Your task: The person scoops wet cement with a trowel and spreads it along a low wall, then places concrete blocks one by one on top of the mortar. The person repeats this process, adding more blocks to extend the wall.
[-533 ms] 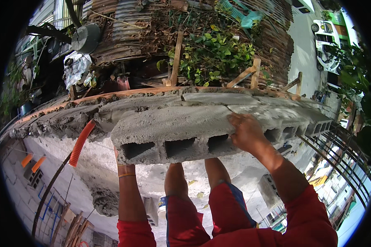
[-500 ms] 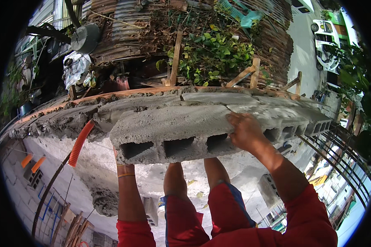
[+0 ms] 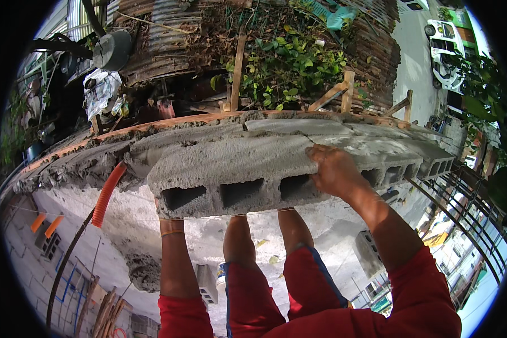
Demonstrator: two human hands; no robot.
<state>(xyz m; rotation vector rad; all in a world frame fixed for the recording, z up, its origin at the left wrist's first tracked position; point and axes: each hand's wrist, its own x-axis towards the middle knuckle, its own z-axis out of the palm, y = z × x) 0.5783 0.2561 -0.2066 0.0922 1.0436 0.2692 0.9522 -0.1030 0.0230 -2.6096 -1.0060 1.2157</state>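
A grey hollow concrete block lies along the near edge of the wall top, its row of dark openings facing me. My right hand is closed over the block's right end, fingertips on its upper face and thumb side by the rightmost opening. My left hand is at the block's left end; most of it is hidden behind the block, with the wrist and a thin band showing below. Further blocks continue the row to the right. Rough mortar covers the wall top on the left.
An orange corrugated tube and a steel bar stick out left of the block. A thin string runs below its front edge. Wooden braces stand beyond the wall, near rusty roofing and leafy plants. Steel bars rise at right.
The view has shifted slightly, so the wall and block appear a little higher. Both hands stay at the block's ends, and the block has hardly moved against the wall.
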